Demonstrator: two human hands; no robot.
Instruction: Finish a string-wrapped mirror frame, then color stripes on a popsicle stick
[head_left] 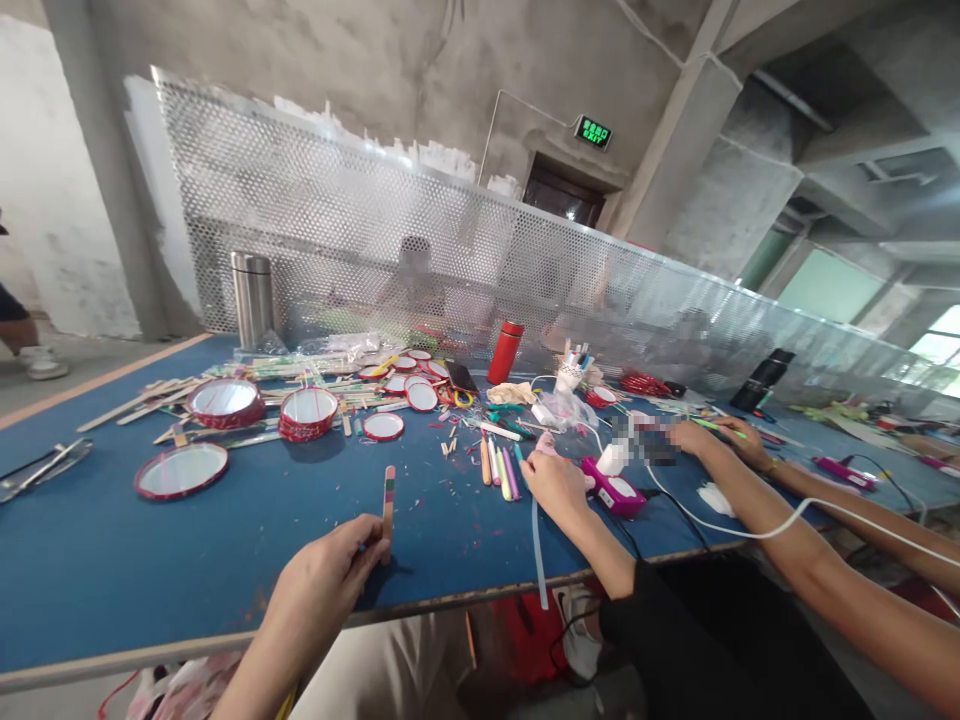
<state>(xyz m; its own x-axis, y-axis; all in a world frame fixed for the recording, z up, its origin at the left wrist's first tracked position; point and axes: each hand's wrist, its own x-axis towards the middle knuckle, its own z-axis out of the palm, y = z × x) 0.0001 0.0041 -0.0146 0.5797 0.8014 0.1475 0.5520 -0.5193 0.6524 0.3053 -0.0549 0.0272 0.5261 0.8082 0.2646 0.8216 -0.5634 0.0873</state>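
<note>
My left hand (334,570) pinches a wooden craft stick (388,510) near its lower end. The stick stands upright at the table's front edge and has coloured bands near its top. My right hand (559,485) rests farther right with fingers bent and closed beside several coloured sticks (495,465) in peach, yellow and purple. A teal stick (518,454) lies right at its fingertips; whether the fingers grip it is hidden. Below that hand, a pale translucent strip (538,555) hangs over the table edge.
Red-rimmed round discs (180,470), some stacked, lie left among loose wooden sticks (142,400). A red bottle (505,352) and steel flask (253,300) stand by the perforated panel (337,200). A purple power strip (619,493) and white cable (787,522) lie right, beside another person's arms (795,510).
</note>
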